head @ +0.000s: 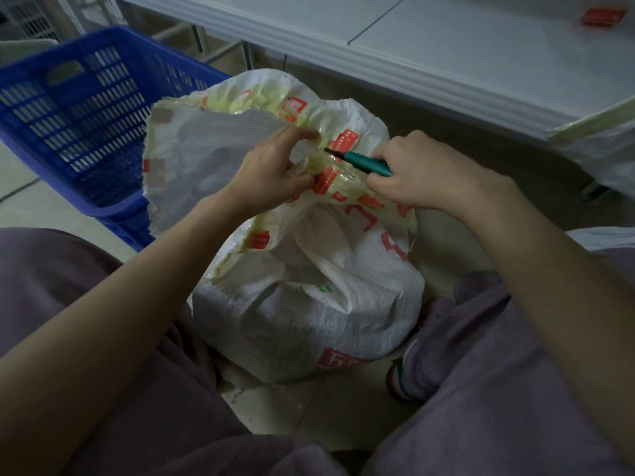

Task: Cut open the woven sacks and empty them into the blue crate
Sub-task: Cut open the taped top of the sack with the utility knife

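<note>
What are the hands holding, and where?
Right hand grips a green-handled cutter by its handle; left hand pinches the woven sack at its taped top.

Sack (302, 304) fills gap between left knee (51, 269) and right knee (481, 372); raised flap screens crate's (86, 97) near right corner. Crate mouth open from above, left of flap. Table (446, 46) edge just behind sack limits forward reach. Second sack (604, 156) blocks far right. Floor strip (41, 204) between crate and left knee passable. Left hand (269, 166) and right hand (422, 170) with cutter (364, 162) crowd sack's top.
</note>
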`<state>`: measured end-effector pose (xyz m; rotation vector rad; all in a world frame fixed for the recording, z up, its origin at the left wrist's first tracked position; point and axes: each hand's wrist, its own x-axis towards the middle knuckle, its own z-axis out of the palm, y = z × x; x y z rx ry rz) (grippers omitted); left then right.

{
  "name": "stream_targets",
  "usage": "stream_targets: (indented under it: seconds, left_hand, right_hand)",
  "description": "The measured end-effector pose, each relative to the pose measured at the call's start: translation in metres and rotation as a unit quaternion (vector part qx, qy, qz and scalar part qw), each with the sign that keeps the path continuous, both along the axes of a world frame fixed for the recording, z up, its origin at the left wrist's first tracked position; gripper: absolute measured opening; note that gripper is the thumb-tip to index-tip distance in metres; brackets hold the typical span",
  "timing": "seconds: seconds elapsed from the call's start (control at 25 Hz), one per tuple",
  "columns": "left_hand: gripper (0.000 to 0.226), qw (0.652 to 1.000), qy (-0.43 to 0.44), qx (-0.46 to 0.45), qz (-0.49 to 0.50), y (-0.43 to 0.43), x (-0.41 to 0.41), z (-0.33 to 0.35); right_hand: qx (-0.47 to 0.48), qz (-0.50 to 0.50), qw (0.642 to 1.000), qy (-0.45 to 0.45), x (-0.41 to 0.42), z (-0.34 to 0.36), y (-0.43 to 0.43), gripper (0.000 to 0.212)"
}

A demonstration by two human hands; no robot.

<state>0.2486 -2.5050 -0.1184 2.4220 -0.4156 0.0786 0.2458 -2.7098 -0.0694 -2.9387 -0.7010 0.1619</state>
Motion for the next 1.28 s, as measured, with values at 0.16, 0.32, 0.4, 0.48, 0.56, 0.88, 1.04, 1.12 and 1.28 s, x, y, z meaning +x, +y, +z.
stream_targets:
  seconds: [0.16,0.32,0.4,0.48,0.56,0.88,1.04,1.12,1.28]
  left_hand:
    - [0.053,1.0,0.001,0.002,-0.006,-0.005,-0.001,0.002]
    - [0.053,0.999,-0.023,0.04,-0.023,-0.006,0.0,0.001]
    - [0.054,0.997,-0.034,0.063,-0.031,-0.007,0.0,0.0]
    - [0.055,0.995,-0.044,0.079,-0.039,-0.008,0.0,-0.001]
    - [0.056,0.994,-0.046,0.095,-0.038,-0.008,0.0,-0.003]
    - [0.057,0.984,-0.057,0.165,-0.019,-0.006,-0.001,0.002]
    - [0.054,0.991,-0.018,0.126,0.028,-0.001,0.003,0.003]
    - [0.054,0.993,-0.01,0.114,0.033,-0.001,0.004,0.003]
    - [0.055,0.995,-0.013,0.102,0.019,-0.005,0.003,0.004]
  right_hand:
    - [-0.014,0.0,1.0,0.007,0.001,-0.003,0.003,0.022]
    - [-0.028,-0.009,0.999,0.02,0.003,-0.003,0.005,0.023]
    - [-0.044,-0.01,0.999,0.017,0.002,-0.003,0.007,0.022]
    - [-0.059,-0.017,0.998,0.011,0.001,-0.002,0.011,0.03]
    - [-0.069,-0.025,0.997,0.011,0.002,-0.003,0.016,0.037]
    - [-0.054,-0.065,0.996,0.041,0.014,-0.016,0.034,0.012]
    - [-0.065,-0.06,0.995,0.044,0.008,-0.013,0.035,0.015]
    - [-0.075,-0.062,0.994,0.047,0.005,-0.008,0.03,0.019]
    - [-0.071,-0.056,0.994,0.062,0.003,0.0,0.017,0.032]
